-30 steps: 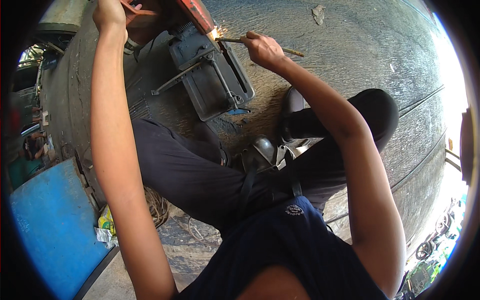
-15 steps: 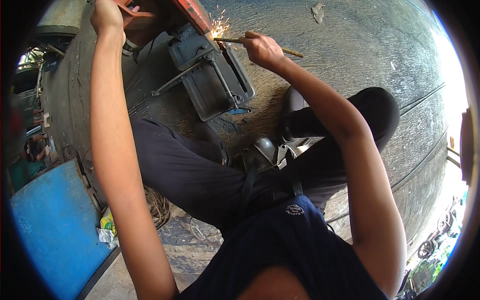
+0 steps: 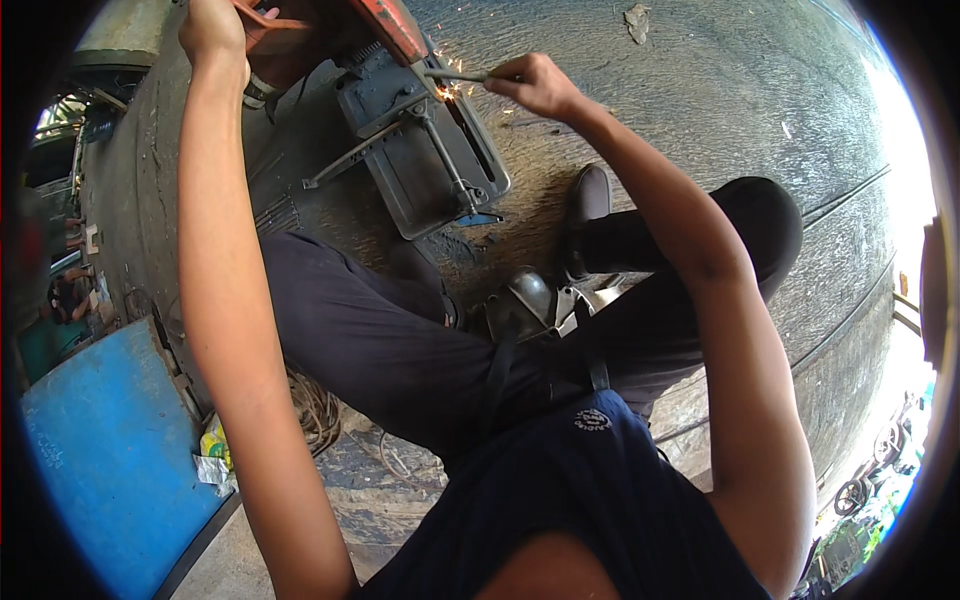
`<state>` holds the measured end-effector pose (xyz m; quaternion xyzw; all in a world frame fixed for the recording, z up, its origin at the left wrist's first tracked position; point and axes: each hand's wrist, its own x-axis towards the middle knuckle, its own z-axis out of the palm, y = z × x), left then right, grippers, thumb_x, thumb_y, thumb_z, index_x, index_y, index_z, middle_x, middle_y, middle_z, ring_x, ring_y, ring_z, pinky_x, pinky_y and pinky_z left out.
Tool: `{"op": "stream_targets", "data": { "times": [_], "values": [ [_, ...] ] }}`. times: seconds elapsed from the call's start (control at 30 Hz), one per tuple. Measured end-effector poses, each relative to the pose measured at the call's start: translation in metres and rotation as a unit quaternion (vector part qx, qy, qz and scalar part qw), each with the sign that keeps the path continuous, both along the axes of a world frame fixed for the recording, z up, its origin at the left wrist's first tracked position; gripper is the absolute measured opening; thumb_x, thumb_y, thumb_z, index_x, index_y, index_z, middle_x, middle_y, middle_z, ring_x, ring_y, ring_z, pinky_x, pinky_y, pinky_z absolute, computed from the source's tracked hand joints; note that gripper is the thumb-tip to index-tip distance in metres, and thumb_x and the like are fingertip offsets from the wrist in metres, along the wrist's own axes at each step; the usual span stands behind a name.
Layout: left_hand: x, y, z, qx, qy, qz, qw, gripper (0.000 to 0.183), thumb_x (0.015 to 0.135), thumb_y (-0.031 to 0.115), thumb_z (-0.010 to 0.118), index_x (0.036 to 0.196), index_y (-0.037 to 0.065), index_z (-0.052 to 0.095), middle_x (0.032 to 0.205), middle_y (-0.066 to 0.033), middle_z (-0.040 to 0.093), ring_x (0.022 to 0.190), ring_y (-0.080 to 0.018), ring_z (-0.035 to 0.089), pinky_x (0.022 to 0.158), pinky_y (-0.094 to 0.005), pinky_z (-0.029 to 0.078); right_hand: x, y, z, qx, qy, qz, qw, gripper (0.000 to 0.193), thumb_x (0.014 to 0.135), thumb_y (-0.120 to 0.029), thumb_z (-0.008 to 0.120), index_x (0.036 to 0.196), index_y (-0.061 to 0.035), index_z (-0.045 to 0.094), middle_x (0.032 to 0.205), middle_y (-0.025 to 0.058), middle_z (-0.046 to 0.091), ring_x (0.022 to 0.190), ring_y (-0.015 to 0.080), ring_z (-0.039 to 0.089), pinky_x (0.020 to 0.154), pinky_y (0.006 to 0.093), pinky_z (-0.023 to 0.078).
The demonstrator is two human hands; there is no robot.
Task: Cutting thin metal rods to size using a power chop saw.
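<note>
A red cut-off saw [image 3: 392, 28] on a grey metal base [image 3: 410, 190] stands on the floor at the top of the view. My left hand [image 3: 213, 35], partly cut off by the upper edge, is closed around the saw's orange-red handle [image 3: 275, 24]. To the right of the saw, my right hand [image 3: 538, 85] grips a thin metal rod [image 3: 455, 76]. The rod's far end reaches the edge of the red guard, where small orange sparks [image 3: 450, 92] fly. The guard hides most of the cutting disc.
A dark rounded metal part [image 3: 530, 292] lies between my legs. Coiled cable [image 3: 318, 410] rests at the lower left, near a blue panel [image 3: 110, 460] and a yellow-green packet [image 3: 215, 445]. A dry leaf [image 3: 636, 22] lies on the floor far off.
My right hand has shifted right, and the rod no longer shows behind it. The sparks are smaller and lower. My left hand is almost still as the guard has moved slightly.
</note>
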<state>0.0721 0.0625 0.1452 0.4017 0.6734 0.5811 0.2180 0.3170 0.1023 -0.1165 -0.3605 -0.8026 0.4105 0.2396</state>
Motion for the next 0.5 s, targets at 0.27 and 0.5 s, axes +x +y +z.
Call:
{"op": "stream_targets", "data": {
  "times": [0.27,0.5],
  "values": [
    [-0.003,-0.012,-0.010,0.036,0.018,-0.018,0.999,0.052,0.089,0.046,0.050,0.115,0.003,0.060,0.110,-0.0125,0.065,0.097,-0.0235,0.064,0.077,-0.0379,0.053,0.027,0.053,-0.072,-0.072,-0.097,-0.005,0.993,0.029,0.095,-0.029,0.061,0.101,-0.0029,0.074,0.067,0.0042,0.061,0.060,0.0140,0.057,0.057,0.0330,0.047],
    [-0.008,-0.010,-0.012,0.027,0.027,-0.016,0.999,0.053,0.088,0.047,0.052,0.115,0.002,0.060,0.110,-0.0133,0.065,0.097,-0.0229,0.064,0.078,-0.0380,0.053,0.036,0.049,-0.159,0.012,-0.232,0.025,0.972,0.024,0.091,-0.027,0.059,0.101,-0.0091,0.072,0.103,0.0192,0.069,0.102,0.0385,0.064,0.088,0.0470,0.050]
  ]
}}
